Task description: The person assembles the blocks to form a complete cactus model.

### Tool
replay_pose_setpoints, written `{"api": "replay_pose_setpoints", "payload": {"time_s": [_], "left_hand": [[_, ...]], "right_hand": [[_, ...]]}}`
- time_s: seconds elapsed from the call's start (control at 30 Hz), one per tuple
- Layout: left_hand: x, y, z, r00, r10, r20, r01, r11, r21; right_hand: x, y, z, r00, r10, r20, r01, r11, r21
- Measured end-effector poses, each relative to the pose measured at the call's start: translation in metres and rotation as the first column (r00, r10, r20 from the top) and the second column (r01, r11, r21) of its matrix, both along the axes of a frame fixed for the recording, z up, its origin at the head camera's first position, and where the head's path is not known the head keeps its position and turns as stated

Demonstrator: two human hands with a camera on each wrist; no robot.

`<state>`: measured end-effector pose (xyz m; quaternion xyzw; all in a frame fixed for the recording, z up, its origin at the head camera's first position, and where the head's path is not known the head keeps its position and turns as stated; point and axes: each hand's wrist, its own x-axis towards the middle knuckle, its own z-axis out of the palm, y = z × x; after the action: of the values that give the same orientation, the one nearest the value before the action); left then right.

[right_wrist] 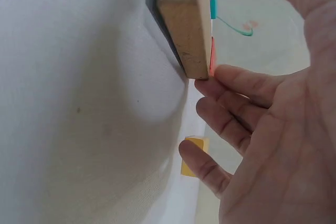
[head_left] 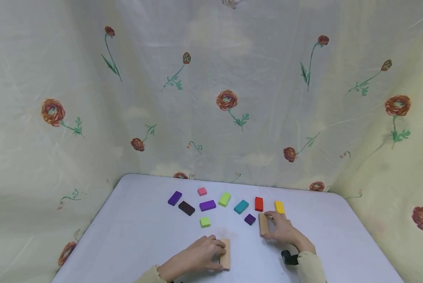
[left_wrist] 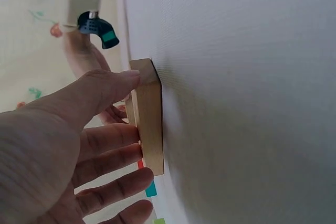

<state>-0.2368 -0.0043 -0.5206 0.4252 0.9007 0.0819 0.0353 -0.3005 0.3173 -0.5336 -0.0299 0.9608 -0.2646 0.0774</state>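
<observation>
Over on the table (head_left: pixel 126 236), as the head view has it, the left hand (head_left: pixel 205 253) grips a plain wooden block (head_left: pixel 226 255) that lies along its right side, and the right hand (head_left: pixel 283 230), farther forward, holds a second wooden block (head_left: pixel 263 225) along its left side. A dark purple cube (head_left: pixel 250 219) sits just left of that second piece, and a yellow block (head_left: pixel 279 207) lies just past the right hand's fingers. The left wrist view shows the thumb (left_wrist: pixel 123 80) on the near end and fingers against the long side; the bare wood looks light, stiff and dry, so I'd expect little slipping. In the right wrist view, a fingertip meets the far end of its block while the thumb shows only at the top edge; the other fingers stand free. I can't tell whether either block is lifted. They look hard to break; I'd take each by its two ends, or across the long sides.
</observation>
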Motion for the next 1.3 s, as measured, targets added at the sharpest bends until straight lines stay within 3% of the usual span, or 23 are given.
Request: {"api": "replay_pose_setpoints", "payload": {"time_s": [0.2,0.33,0.7,1.13,1.3], "left_hand": [[0.000,0.001,-0.001,1.000,0.004,-0.022,-0.004,1.000,0.001],[0.001,0.001,-0.001,1.000,0.007,-0.010,-0.007,1.000,-0.001],[0.001,0.000,0.000,1.000,0.017,0.006,-0.016,1.000,-0.005],[-0.001,-0.002,0.000,1.000,-0.011,-0.026,0.011,1.000,-0.010],[-0.001,-0.003,0.000,0.999,-0.025,-0.030,0.025,1.000,-0.005]], "right_hand": [[0.001,0.001,0.003,1.000,0.003,-0.031,-0.002,1.000,0.009],[0.001,0.002,0.005,0.996,0.012,-0.093,-0.010,1.000,0.023],[0.001,-0.021,0.019,0.969,0.064,-0.238,-0.055,0.997,0.044],[-0.013,-0.065,0.026,0.929,0.217,-0.300,-0.191,0.975,0.115],[-0.019,-0.079,0.022,0.931,0.241,-0.273,-0.212,0.969,0.130]]}}
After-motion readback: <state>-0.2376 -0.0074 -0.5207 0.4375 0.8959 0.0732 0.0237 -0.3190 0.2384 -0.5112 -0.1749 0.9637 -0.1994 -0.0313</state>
